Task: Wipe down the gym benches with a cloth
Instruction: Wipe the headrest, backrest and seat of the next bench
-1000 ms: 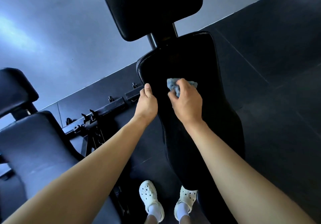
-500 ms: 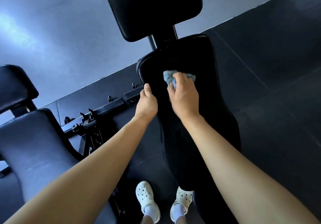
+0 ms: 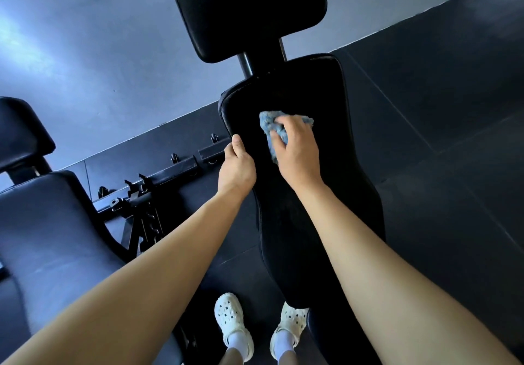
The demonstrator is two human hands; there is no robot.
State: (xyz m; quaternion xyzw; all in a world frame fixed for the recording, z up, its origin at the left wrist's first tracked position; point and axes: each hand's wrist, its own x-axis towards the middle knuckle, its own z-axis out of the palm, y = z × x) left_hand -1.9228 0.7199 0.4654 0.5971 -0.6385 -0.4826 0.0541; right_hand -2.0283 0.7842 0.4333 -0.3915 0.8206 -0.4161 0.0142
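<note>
Dark rubber floor [image 3: 442, 104] meets a grey wall [image 3: 99, 38] in a gym, with open room to the right of a long black bench [image 3: 329, 92]. The strip on its left is narrower, and a metal rail [image 3: 170, 169] with hooks lies there near the wall. The right hand [image 3: 297, 152] presses a crumpled blue cloth [image 3: 268, 123] onto the upper part of the bench, fingers curled over the fabric. The left hand [image 3: 238, 167] grips the bench's left edge just beside it, thumb on top, the other fingers hidden under the rim. One headrest pad [image 3: 246, 10] stands above on a post. A second bench [image 3: 42, 223] sits at far left, well apart. In view: two benches, one cloth and two white clogs [image 3: 230, 319] at the near end.
</note>
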